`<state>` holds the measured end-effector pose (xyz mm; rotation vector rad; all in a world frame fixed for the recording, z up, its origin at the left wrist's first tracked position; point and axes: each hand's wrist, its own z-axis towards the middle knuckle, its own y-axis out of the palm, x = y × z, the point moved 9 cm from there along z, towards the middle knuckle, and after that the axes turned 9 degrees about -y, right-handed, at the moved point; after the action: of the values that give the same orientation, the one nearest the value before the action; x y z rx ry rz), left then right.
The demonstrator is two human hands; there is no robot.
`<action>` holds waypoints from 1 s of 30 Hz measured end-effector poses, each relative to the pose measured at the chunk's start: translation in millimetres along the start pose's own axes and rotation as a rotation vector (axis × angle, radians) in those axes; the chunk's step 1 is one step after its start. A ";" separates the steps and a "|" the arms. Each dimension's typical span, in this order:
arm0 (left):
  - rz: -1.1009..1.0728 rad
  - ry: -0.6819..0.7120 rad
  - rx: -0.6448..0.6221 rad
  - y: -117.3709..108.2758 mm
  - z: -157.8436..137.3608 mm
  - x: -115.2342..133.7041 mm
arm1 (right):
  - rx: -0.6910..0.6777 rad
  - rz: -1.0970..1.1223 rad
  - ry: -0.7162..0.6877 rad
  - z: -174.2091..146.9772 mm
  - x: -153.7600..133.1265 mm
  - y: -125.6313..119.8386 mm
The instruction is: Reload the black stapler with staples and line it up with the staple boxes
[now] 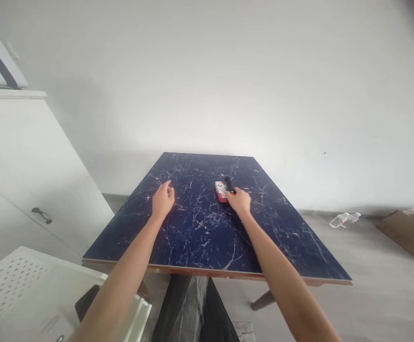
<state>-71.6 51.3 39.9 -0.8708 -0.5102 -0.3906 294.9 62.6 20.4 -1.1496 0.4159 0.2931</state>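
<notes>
A small black stick-shaped thing point(229, 185) with a bit of orange is pinched by the right hand point(240, 201), far out on the shiny dark blue marble table point(200, 228). A little red and white box point(221, 191) is touched by it. The left hand point(163, 199) is laid open on the table, fingers apart.

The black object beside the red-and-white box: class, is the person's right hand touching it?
Touching. The head view shows the right hand with its fingers closed on the near end of the black object, no gap visible.
</notes>
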 end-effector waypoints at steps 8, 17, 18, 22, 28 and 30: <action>-0.082 -0.250 0.098 -15.8 12.5 -46.8 | -0.158 0.246 -0.250 -35.0 -208.6 102.8; 0.020 -0.171 -0.075 -2.5 16.3 -38.5 | -0.205 0.611 -0.326 -47.6 -200.0 101.8; 0.031 -0.170 -0.070 -3.3 15.2 -36.2 | -0.206 0.614 -0.310 -46.0 -194.5 99.8; 0.150 -0.196 -0.039 -7.2 9.0 -32.7 | -0.204 0.614 -0.324 -44.9 -192.3 97.8; 0.355 -0.196 -0.073 -5.0 3.0 -26.7 | -0.179 0.597 -0.365 -45.6 -198.0 100.3; 0.371 -0.193 -0.093 -3.8 2.6 -24.8 | -0.183 0.589 -0.366 -45.5 -197.9 100.9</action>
<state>-94.4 54.1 29.5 -1.0758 -0.4979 0.0094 68.3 56.9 13.7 -1.1016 0.3998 1.0569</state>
